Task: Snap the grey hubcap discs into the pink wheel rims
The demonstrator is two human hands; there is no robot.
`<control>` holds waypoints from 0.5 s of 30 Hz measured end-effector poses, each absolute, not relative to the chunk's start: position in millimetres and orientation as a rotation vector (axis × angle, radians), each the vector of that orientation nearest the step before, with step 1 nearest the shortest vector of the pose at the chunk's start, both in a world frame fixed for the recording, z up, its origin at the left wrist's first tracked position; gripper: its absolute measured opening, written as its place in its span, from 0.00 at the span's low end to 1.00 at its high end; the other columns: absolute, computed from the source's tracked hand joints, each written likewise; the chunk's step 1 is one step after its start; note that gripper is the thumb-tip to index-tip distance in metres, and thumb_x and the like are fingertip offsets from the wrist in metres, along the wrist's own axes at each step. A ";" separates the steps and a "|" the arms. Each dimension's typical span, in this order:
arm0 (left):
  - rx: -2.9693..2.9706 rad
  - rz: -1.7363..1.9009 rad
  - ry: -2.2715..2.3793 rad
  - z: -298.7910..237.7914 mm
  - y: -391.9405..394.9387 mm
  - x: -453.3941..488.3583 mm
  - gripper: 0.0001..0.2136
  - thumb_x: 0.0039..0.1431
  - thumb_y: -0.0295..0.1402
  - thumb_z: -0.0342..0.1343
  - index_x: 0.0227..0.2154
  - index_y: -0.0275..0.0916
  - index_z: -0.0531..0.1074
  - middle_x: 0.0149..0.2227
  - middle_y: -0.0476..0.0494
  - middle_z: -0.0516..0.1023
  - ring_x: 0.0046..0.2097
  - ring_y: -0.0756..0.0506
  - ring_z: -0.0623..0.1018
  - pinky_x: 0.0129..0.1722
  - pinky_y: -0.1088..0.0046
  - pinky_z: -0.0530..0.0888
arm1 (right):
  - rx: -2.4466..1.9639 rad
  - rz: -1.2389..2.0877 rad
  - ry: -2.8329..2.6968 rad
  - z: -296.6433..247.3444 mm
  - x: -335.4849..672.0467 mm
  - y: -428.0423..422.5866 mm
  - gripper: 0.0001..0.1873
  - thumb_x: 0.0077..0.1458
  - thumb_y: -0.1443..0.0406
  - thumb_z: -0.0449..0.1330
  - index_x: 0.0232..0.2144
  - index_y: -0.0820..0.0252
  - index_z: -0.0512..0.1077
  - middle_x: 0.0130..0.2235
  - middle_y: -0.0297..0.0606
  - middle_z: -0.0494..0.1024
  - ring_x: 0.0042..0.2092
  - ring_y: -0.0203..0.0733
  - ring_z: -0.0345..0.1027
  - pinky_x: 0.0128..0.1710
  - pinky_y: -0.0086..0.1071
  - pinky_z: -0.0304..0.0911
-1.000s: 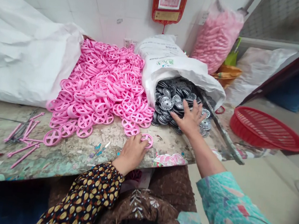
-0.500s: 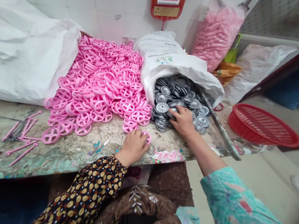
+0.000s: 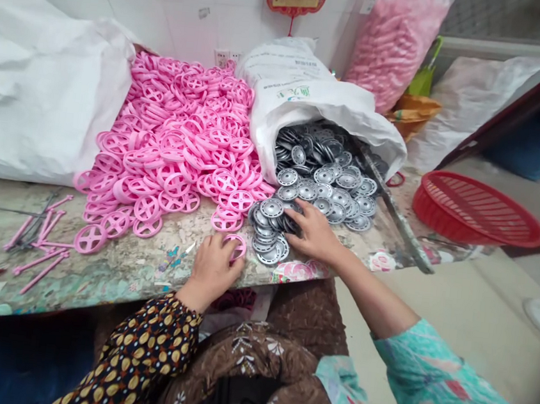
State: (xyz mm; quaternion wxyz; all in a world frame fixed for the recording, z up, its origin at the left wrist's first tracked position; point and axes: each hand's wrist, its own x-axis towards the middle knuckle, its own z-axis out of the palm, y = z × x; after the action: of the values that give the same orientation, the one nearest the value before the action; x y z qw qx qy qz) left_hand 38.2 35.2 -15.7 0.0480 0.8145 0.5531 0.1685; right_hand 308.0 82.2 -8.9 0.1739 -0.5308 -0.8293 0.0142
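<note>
Discs (image 3: pixel 272 208) raked forward of sack (image 3: pixel 324 98), handier now; right fingers (image 3: pixel 305 207) half-open against them, left fingers (image 3: pixel 215 244) curled over ring (image 3: pixel 243 247), grip unclear.

My left hand (image 3: pixel 215 264) and right hand (image 3: pixel 317 234) look clear in bright, soft light; lower left is dark, right edge blurred.

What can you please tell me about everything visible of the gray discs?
The gray discs are round and plastic-looking, with a metallic sheen; many show a ring of slots. They lie overlapping, heaped inside the mouth of a white sack and out onto the worn table. The right hand's grip touches a cluster near the front edge.
</note>
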 end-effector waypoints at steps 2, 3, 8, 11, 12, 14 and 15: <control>2.452 0.547 1.737 -17.1 31.4 30.9 0.14 0.55 0.36 0.52 0.43 0.40 0.73 0.46 0.36 0.68 0.49 0.37 0.67 0.49 0.60 0.65 | -1.489 0.139 -2.310 0.2 312.3 79.1 0.29 0.51 0.58 0.57 0.55 0.58 0.65 0.58 0.50 0.60 0.57 0.55 0.54 0.54 0.48 0.53; 2.423 0.568 1.755 -17.7 30.1 27.6 0.15 0.55 0.36 0.52 0.44 0.40 0.72 0.47 0.36 0.68 0.50 0.37 0.66 0.49 0.59 0.65 | -1.472 0.183 -2.277 3.6 312.1 78.1 0.26 0.52 0.58 0.56 0.54 0.58 0.66 0.57 0.49 0.63 0.56 0.53 0.57 0.53 0.47 0.54; 2.188 0.609 1.793 -17.5 32.6 15.9 0.25 0.51 0.42 0.56 0.52 0.38 0.65 0.45 0.38 0.69 0.48 0.38 0.68 0.49 0.59 0.66 | -1.560 0.050 -2.155 10.8 282.8 83.1 0.20 0.60 0.58 0.48 0.50 0.59 0.69 0.50 0.45 0.72 0.53 0.52 0.60 0.52 0.47 0.52; 2.108 0.575 1.787 -15.3 38.4 11.6 0.27 0.50 0.44 0.57 0.53 0.39 0.65 0.44 0.39 0.69 0.49 0.38 0.68 0.49 0.61 0.66 | -1.623 -0.145 -2.207 13.1 260.9 93.1 0.21 0.62 0.57 0.47 0.53 0.58 0.67 0.55 0.45 0.70 0.58 0.58 0.52 0.54 0.54 0.44; 2.090 0.553 1.787 -14.5 40.2 10.5 0.26 0.50 0.43 0.58 0.52 0.39 0.66 0.44 0.39 0.68 0.49 0.39 0.69 0.49 0.62 0.66 | -1.615 -0.182 -2.245 14.3 256.1 96.6 0.22 0.61 0.57 0.48 0.54 0.58 0.66 0.56 0.45 0.69 0.60 0.59 0.49 0.55 0.56 0.40; 2.060 0.500 1.792 -13.1 43.1 8.8 0.27 0.49 0.42 0.59 0.52 0.39 0.67 0.44 0.39 0.68 0.49 0.39 0.69 0.48 0.62 0.66 | -1.578 -0.215 -2.335 16.8 251.0 102.9 0.22 0.60 0.57 0.50 0.55 0.57 0.65 0.54 0.45 0.70 0.61 0.60 0.47 0.56 0.60 0.33; 2.047 0.473 1.794 -12.4 44.2 8.3 0.27 0.48 0.41 0.60 0.52 0.39 0.67 0.43 0.40 0.68 0.48 0.39 0.69 0.47 0.63 0.67 | -1.562 -0.216 -2.378 18.1 250.4 105.4 0.22 0.60 0.56 0.52 0.54 0.56 0.66 0.52 0.45 0.72 0.60 0.60 0.48 0.56 0.60 0.31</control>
State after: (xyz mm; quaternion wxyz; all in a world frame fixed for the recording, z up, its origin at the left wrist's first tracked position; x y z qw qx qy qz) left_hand 8.3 44.2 -12.4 0.1883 0.7277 0.6378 0.1681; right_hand 250.4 105.4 18.1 0.1434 -0.5418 -0.8248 -0.0748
